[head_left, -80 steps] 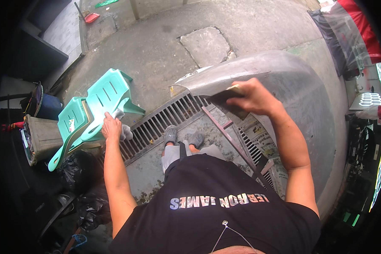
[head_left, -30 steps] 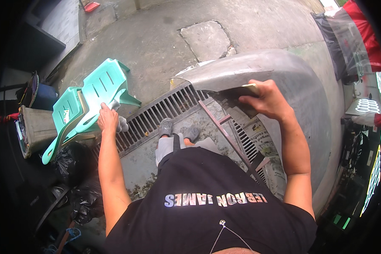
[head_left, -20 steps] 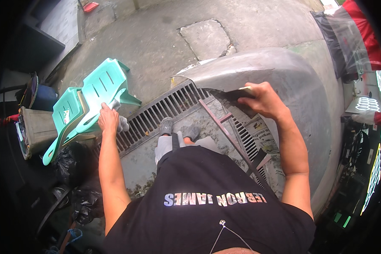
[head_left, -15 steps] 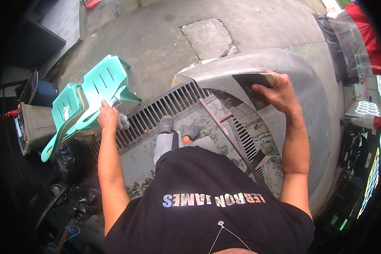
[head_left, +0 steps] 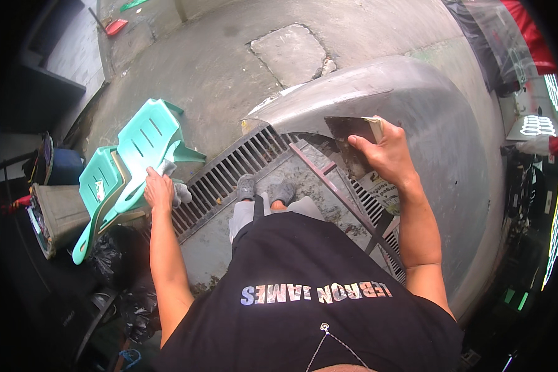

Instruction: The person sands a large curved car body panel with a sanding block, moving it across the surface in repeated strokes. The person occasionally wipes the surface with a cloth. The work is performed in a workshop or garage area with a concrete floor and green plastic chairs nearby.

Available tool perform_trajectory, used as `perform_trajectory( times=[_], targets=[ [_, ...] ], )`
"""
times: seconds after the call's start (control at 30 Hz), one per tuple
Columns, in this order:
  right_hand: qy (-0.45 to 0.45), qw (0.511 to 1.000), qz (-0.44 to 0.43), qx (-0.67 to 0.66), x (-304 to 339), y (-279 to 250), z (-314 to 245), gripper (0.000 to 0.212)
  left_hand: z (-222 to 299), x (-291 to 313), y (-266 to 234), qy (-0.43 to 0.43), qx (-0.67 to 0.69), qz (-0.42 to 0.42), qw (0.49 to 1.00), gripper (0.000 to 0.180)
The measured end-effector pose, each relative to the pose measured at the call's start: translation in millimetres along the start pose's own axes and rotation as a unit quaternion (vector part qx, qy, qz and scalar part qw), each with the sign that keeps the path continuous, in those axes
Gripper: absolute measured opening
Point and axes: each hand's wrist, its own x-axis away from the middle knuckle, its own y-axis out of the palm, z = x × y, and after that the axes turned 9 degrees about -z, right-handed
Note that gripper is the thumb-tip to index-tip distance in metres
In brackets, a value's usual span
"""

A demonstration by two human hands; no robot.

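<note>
My left hand (head_left: 160, 190) is closed around a crumpled grey-white rag (head_left: 181, 194), beside the green plastic chairs at the left. On the right, my right hand (head_left: 387, 152) grips a dark flat sheet (head_left: 344, 129) with a cream edge between thumb and fingers. It looks like sandpaper, but I cannot tell for sure. The sheet is over the arched edge of a large curved grey panel (head_left: 434, 102), like a car's bodywork. Whether it touches the panel cannot be made out.
Two green plastic chairs (head_left: 147, 133) stand stacked or side by side. Below them lie black bags (head_left: 115, 254) near a bin (head_left: 59, 211). A slotted drain grate (head_left: 229, 166) crosses the ground by my feet. A reddish metal frame (head_left: 332, 186) stands beside the panel, near printed paper.
My right hand with the dark sheet has moved slightly left and lower in the picture, and the sheet's angle has changed. The whole view has shifted a little. My left hand keeps the rag.
</note>
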Motion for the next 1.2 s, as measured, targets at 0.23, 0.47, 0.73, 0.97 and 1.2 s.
perform_trajectory(
  times=[0.23,0.47,0.73,0.97,1.2],
  targets=[
    [0.062,0.984,0.107,-0.130,8.8,50.8,3.9,0.024,-1.1,-4.2,-3.5,0.023,0.009,-0.010,1.000,0.041],
    [0.054,0.988,0.127,-0.075,-2.3,49.3,-12.0,0.019,-3.8,-2.3,-9.6,0.039,0.022,-0.011,0.999,0.041],
    [0.077,0.992,0.103,0.002,-13.9,41.3,-34.4,0.018,-7.5,-5.4,-13.7,0.049,0.008,-0.024,0.998,0.041],
    [0.050,0.993,0.106,0.012,-21.8,34.9,-26.2,0.022,-8.5,-6.5,-12.9,0.058,0.015,-0.022,0.998,0.041],
    [0.065,0.992,0.104,-0.027,-20.8,32.2,-26.0,0.021,-6.7,-4.6,-12.6,0.048,0.007,-0.028,0.998,0.041]
  ],
)
